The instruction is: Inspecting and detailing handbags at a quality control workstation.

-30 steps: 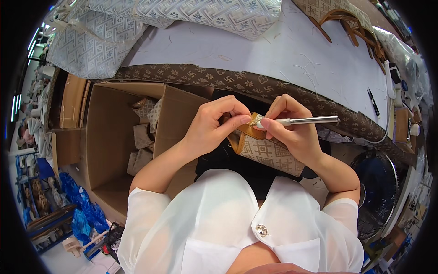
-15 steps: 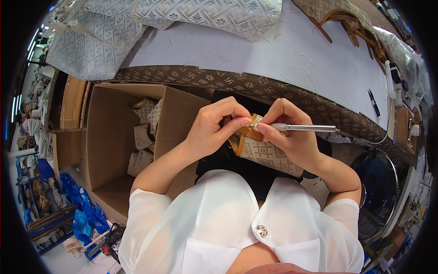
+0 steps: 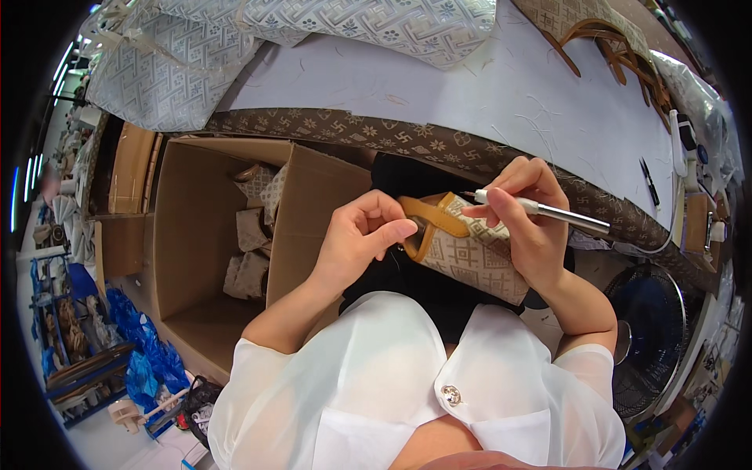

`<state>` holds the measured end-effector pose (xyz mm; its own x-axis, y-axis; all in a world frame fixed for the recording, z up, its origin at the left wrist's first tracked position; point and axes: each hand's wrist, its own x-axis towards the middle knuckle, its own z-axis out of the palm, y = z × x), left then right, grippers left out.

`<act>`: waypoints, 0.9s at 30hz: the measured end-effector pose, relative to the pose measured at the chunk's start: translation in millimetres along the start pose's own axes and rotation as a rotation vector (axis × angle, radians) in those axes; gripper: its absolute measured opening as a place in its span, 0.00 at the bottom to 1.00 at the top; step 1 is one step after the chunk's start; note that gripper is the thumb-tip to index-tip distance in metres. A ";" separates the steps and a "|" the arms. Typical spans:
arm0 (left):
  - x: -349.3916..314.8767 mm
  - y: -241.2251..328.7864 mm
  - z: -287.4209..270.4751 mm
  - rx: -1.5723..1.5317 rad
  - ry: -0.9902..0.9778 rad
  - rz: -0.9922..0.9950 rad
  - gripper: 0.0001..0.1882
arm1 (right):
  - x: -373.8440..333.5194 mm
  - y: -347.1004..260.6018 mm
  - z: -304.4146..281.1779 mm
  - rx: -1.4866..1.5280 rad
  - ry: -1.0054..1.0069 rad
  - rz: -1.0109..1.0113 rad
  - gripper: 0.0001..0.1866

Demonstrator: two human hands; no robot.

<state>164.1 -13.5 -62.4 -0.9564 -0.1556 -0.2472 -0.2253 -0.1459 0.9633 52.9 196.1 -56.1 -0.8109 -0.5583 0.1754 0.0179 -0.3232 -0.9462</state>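
Patterned beige fabric pouch with a tan leather strap sits at the centre of the frame, propped on the lap and steadied from both sides. The left hand curls its fingers together near the strap's loop, thumb and forefinger closing on the strap end. The right hand pinches a slim silver pen-shaped tool, tip aimed at the strap's top edge.

Judging from this, the tip could slide off the narrow strap and mark the woven panel, since the pouch rests on nothing firm. The left fingertips lie close to the tip, so a slip might nick them.

Counts: one pouch in hand, one tool, and one open brown cardboard box left of centre with several similar pieces, perhaps five, though they overlap. One black fan sits at lower right. One white worktable runs across the top.
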 end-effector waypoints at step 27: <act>-20.3 127.1 -42.6 1.349 0.381 0.025 0.14 | -11.7 -50.5 -83.4 0.111 0.510 -0.781 0.05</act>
<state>162.8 -70.5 60.6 -0.9033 -0.4279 -0.0317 -0.4199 0.8662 0.2709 12.6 282.7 -33.0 -0.7747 0.2412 0.5845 -0.6051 -0.5510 -0.5747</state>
